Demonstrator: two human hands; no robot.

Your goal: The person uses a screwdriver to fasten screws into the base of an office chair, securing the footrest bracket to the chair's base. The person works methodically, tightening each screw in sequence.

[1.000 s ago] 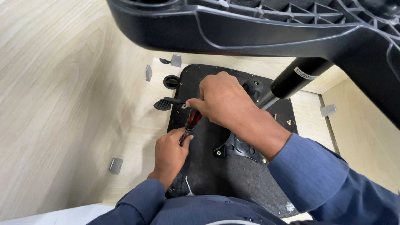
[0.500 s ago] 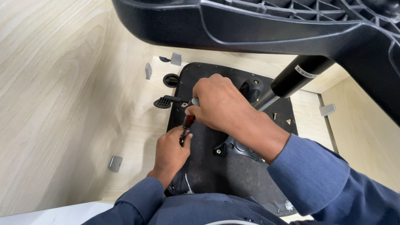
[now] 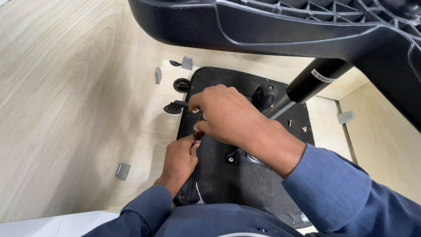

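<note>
Lower now, both hands [image 3: 206,131] pinch the screwdriver [image 3: 198,135] between them, over the seat underside [image 3: 245,184].

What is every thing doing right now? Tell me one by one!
Left hand: gripping the screwdriver handle.
Right hand: curled over the screwdriver's upper part.
Screwdriver: held, mostly hidden by both hands.
Chair seat: upside down on the wooden surface.
Gas cylinder: standing up from the seat, tilted.
Loose screws: lying on the seat.
</note>
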